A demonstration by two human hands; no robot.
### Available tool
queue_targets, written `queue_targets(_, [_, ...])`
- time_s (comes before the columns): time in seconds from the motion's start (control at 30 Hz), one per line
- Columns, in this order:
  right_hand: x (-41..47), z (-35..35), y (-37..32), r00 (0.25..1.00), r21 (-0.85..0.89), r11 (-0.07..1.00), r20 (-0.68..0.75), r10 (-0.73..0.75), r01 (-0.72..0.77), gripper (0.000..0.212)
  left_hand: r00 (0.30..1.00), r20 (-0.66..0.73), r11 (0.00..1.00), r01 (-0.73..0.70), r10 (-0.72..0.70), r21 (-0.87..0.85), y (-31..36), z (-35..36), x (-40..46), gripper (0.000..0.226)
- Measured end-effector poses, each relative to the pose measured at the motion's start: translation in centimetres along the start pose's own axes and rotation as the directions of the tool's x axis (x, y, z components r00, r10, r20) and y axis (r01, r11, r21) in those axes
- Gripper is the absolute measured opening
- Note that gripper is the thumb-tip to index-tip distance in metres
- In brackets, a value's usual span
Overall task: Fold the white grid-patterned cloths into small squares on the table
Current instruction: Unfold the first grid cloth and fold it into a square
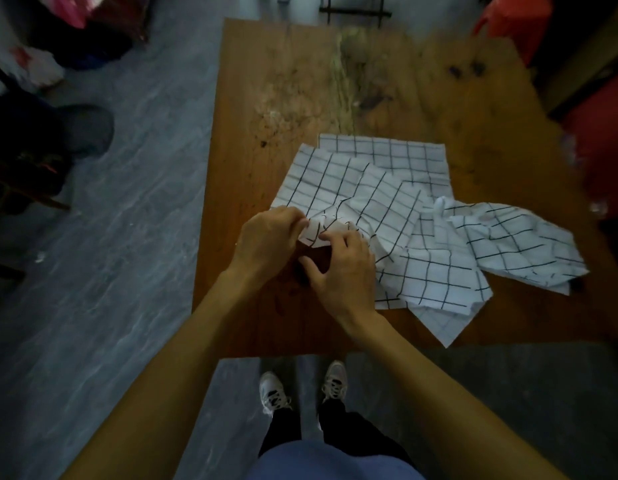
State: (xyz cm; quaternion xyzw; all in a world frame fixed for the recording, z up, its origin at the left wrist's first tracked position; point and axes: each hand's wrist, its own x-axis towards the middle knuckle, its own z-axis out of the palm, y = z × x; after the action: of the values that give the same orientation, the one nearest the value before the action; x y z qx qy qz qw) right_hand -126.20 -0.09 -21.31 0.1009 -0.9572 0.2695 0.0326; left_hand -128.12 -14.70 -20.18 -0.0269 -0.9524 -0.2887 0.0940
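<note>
The loose cloths lie in a pile at the surface centre. At the pile's 9 o'clock, both hands, left hand and right hand, pinch one corner. The fabric looks light and limp; hold corners.

cloths: white, black grid | table: brown wood, dark stains | floor: grey marbled | shoes: white

Nothing readable is showing anywhere: no text, labels, brands or numbers (the cloths are carrying only grid lines).
</note>
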Motion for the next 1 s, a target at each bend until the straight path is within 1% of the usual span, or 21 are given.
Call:
queue_targets(0.1, [1.1, -1.6, 0.0, 0.998, 0.049, 0.997, -0.037, 0.055, -0.053, 0.053, 0.997, -0.009, 0.997, -0.078, 0.078, 0.005, 2.9, -0.9, 1.7, 0.019])
queue_targets(0.2, [2.3, -3.3, -0.3, 0.990, 0.120, 0.987, -0.073, 0.117, -0.108, 0.052, 0.990, -0.035, 0.991, -0.133, 0.133, -0.001, 5.3, -1.9, 3.2, 0.019])
queue_targets(0.27, [3.2, -4.3, -0.5, 0.981, 0.161, 0.978, -0.118, 0.151, -0.132, 0.049, 0.985, -0.045, 0.986, -0.169, 0.170, 0.006, 6.6, -2.7, 4.2, 0.020])
queue_targets(0.37, [4.4, -6.2, -0.5, 0.965, 0.263, 0.953, -0.170, 0.201, -0.152, 0.037, 0.971, -0.050, 0.972, -0.232, 0.233, 0.032, 8.0, -4.1, 5.6, 0.020])
queue_targets(0.43, [5.2, -7.6, -0.3, 0.960, 0.339, 0.930, -0.182, 0.215, -0.144, 0.030, 0.958, -0.030, 0.958, -0.283, 0.285, 0.048, 8.5, -5.0, 6.3, 0.022])
queue_targets(0.53, [6.5, -9.7, 0.4, 0.967, 0.403, 0.912, -0.189, 0.170, -0.081, 0.018, 0.943, -0.007, 0.938, -0.329, 0.332, 0.105, 8.7, -6.1, 7.2, 0.025])
queue_targets(0.63, [7.2, -11.5, 0.9, 0.968, 0.429, 0.902, -0.210, 0.137, -0.035, 0.020, 0.938, -0.036, 0.932, -0.337, 0.344, 0.138, 9.2, -6.4, 7.9, 0.017])
queue_targets(0.7, [7.0, -12.1, 1.2, 0.963, 0.436, 0.900, -0.236, 0.129, -0.014, 0.021, 0.927, -0.054, 0.921, -0.360, 0.371, 0.149, 10.1, -6.0, 8.1, 0.017])
queue_targets(0.73, [6.8, -12.1, 1.2, 0.967, 0.424, 0.906, -0.230, 0.110, -0.002, 0.025, 0.924, -0.067, 0.920, -0.365, 0.377, 0.144, 10.5, -5.8, 8.2, 0.017])
queue_targets(0.77, [6.5, -12.0, 1.4, 0.974, 0.397, 0.918, -0.213, 0.080, 0.012, 0.034, 0.922, -0.086, 0.922, -0.364, 0.376, 0.134, 11.0, -5.5, 8.2, 0.017])
queue_targets(0.83, [5.9, -11.5, 1.5, 0.985, 0.319, 0.947, -0.173, 0.022, 0.035, 0.065, 0.924, -0.107, 0.927, -0.353, 0.366, 0.123, 11.9, -5.0, 8.4, 0.018])
queue_targets(0.87, [5.6, -11.3, 1.6, 0.987, 0.290, 0.957, -0.162, 0.025, 0.024, 0.080, 0.924, -0.106, 0.926, -0.355, 0.368, 0.125, 12.3, -4.9, 8.5, 0.019])
queue_targets(0.9, [5.4, -11.0, 1.6, 0.985, 0.276, 0.961, -0.164, 0.051, -0.003, 0.090, 0.921, -0.098, 0.923, -0.364, 0.377, 0.129, 12.7, -4.7, 8.6, 0.020])
queue_targets(0.93, [5.3, -10.8, 1.6, 0.980, 0.275, 0.961, -0.179, 0.093, -0.041, 0.093, 0.917, -0.095, 0.918, -0.374, 0.387, 0.132, 12.9, -4.6, 8.6, 0.021])
queue_targets(0.97, [5.2, -10.7, 1.7, 0.970, 0.284, 0.956, -0.202, 0.138, -0.077, 0.091, 0.914, -0.093, 0.915, -0.381, 0.395, 0.135, 13.1, -4.6, 8.6, 0.021])
queue_targets(1.0, [5.2, -10.6, 1.7, 0.956, 0.295, 0.950, -0.236, 0.174, -0.100, 0.083, 0.911, -0.089, 0.910, -0.389, 0.403, 0.142, 13.2, -4.7, 8.6, 0.020])
